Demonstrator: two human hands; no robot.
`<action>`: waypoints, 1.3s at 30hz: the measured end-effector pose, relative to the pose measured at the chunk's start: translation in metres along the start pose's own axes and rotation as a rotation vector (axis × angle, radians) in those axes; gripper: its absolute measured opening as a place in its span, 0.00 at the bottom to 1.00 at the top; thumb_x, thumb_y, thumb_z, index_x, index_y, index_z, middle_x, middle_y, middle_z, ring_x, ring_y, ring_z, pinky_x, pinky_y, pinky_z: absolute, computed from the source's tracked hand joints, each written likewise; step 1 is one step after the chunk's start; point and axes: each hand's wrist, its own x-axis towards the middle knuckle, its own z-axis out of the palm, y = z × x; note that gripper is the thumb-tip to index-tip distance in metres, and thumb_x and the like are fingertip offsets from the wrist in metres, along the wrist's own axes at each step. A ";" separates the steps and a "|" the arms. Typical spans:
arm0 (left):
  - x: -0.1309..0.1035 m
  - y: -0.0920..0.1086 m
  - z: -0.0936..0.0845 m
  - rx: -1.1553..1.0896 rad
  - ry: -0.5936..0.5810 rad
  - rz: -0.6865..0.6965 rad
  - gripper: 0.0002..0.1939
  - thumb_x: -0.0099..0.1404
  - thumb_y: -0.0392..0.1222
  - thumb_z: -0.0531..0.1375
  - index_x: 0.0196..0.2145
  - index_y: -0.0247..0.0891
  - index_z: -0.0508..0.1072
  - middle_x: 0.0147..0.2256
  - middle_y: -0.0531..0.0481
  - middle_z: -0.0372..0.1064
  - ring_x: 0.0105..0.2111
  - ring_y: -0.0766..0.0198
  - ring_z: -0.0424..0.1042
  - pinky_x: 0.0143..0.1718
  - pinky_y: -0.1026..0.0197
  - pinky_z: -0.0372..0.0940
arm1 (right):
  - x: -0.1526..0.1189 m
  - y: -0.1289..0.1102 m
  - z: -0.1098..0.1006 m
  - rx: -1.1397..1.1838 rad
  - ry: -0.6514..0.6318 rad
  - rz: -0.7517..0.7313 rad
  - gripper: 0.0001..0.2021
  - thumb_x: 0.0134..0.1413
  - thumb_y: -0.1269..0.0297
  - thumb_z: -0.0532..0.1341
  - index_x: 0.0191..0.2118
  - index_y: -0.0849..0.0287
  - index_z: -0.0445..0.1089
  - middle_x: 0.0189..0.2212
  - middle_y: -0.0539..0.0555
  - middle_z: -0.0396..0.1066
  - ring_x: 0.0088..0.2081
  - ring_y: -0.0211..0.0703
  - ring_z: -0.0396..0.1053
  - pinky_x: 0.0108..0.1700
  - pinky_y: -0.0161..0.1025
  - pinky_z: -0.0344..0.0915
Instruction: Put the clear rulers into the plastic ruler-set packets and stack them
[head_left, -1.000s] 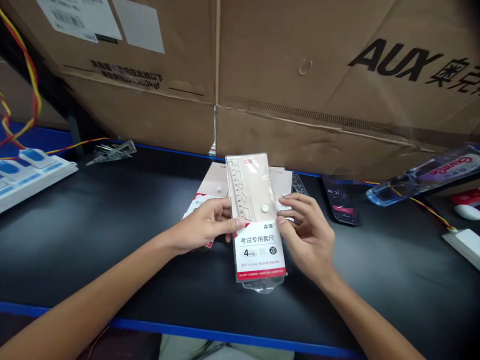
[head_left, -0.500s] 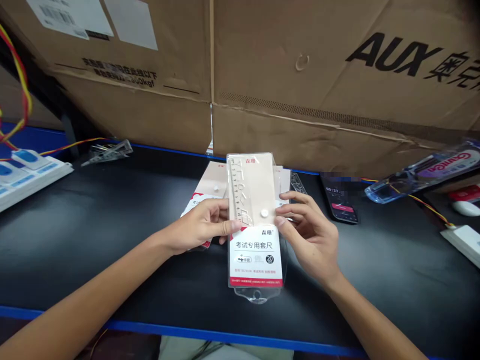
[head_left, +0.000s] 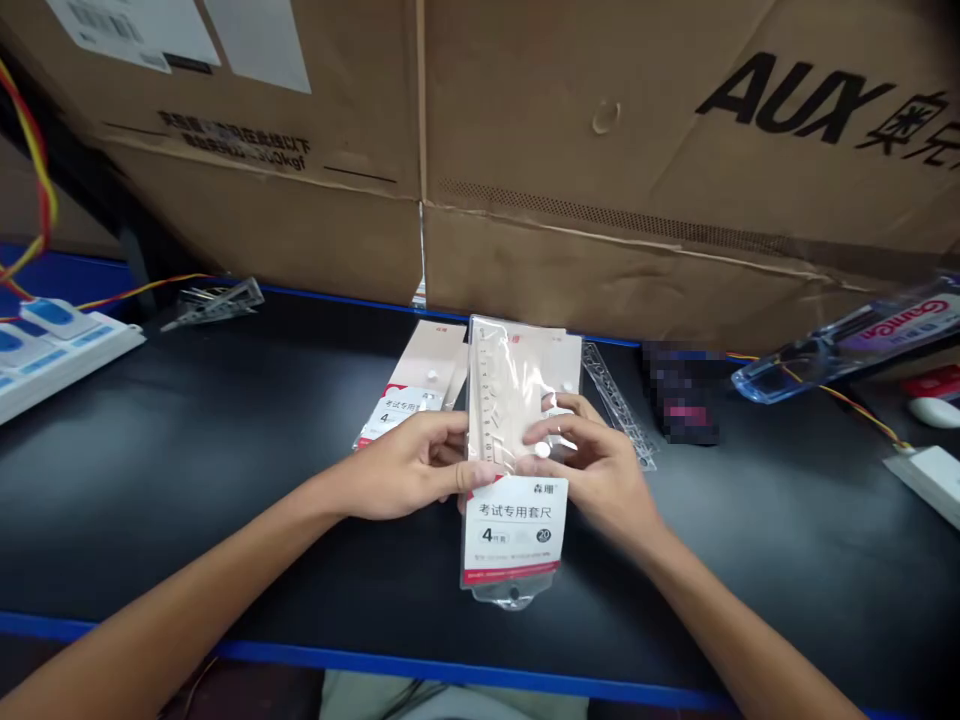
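Behind the packet (head_left: 514, 530), the left hand's (head_left: 409, 465) fingertips are hidden.

One held pouch (head_left: 515, 528), at least two pouches (head_left: 433, 350) beyond it, and there, one power strip (head_left: 67, 350) left, one bottle (head_left: 847, 335) right!

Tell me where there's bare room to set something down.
Bare black tabletop: left, between the white-and-blue power strip and left forearm; right, between the right forearm and white plastic block. Crowded: centre back, where pale ruler packets and a clear patterned plastic strip lie.
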 end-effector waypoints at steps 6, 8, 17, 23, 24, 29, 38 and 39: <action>0.002 -0.006 0.005 0.043 -0.018 -0.036 0.14 0.69 0.47 0.64 0.49 0.38 0.75 0.38 0.46 0.78 0.35 0.61 0.76 0.32 0.64 0.69 | -0.004 -0.003 0.010 -0.100 -0.017 0.039 0.09 0.46 0.60 0.76 0.32 0.56 0.79 0.52 0.56 0.61 0.39 0.41 0.72 0.34 0.37 0.74; 0.002 -0.005 0.001 0.065 -0.006 -0.039 0.16 0.67 0.48 0.64 0.48 0.37 0.76 0.37 0.46 0.78 0.34 0.61 0.76 0.30 0.64 0.68 | -0.004 -0.007 0.008 -0.118 0.028 0.021 0.07 0.47 0.63 0.74 0.31 0.57 0.78 0.52 0.56 0.63 0.40 0.41 0.73 0.36 0.37 0.74; -0.020 0.015 -0.072 0.486 0.401 -0.171 0.20 0.61 0.56 0.66 0.44 0.40 0.79 0.38 0.48 0.81 0.39 0.51 0.78 0.34 0.61 0.69 | 0.028 -0.005 -0.061 -0.244 0.416 0.035 0.08 0.52 0.59 0.64 0.32 0.58 0.70 0.49 0.60 0.76 0.40 0.48 0.77 0.38 0.44 0.75; -0.029 0.012 -0.092 1.032 0.672 -0.272 0.22 0.66 0.61 0.58 0.40 0.41 0.78 0.31 0.53 0.76 0.33 0.58 0.71 0.34 0.62 0.59 | 0.035 0.011 -0.116 -0.632 0.561 -0.019 0.09 0.48 0.59 0.65 0.34 0.58 0.77 0.37 0.57 0.79 0.42 0.53 0.75 0.52 0.52 0.68; -0.030 0.013 -0.092 1.027 0.683 -0.270 0.21 0.67 0.60 0.57 0.41 0.41 0.78 0.32 0.53 0.76 0.33 0.59 0.71 0.35 0.62 0.59 | 0.033 0.014 -0.126 -0.690 0.582 -0.026 0.10 0.49 0.58 0.64 0.34 0.57 0.77 0.37 0.57 0.78 0.43 0.55 0.75 0.53 0.54 0.67; -0.029 0.013 -0.095 1.026 0.720 -0.288 0.18 0.65 0.57 0.58 0.40 0.41 0.78 0.29 0.55 0.75 0.33 0.60 0.70 0.35 0.64 0.58 | 0.005 0.034 -0.160 -0.923 0.640 -0.032 0.15 0.43 0.53 0.68 0.36 0.57 0.77 0.49 0.64 0.74 0.57 0.67 0.67 0.63 0.64 0.55; -0.025 0.001 -0.106 1.071 0.682 -0.292 0.18 0.63 0.57 0.59 0.40 0.43 0.78 0.28 0.57 0.75 0.31 0.61 0.71 0.33 0.65 0.58 | -0.026 0.059 -0.149 -1.070 0.575 0.036 0.40 0.51 0.44 0.66 0.66 0.51 0.56 0.68 0.66 0.48 0.67 0.66 0.56 0.62 0.64 0.60; -0.025 0.001 -0.106 1.068 0.678 -0.291 0.18 0.63 0.57 0.59 0.40 0.43 0.78 0.28 0.57 0.75 0.31 0.61 0.71 0.33 0.65 0.58 | -0.025 0.059 -0.148 -1.070 0.567 0.072 0.40 0.52 0.43 0.66 0.66 0.50 0.55 0.68 0.66 0.47 0.66 0.65 0.57 0.61 0.64 0.61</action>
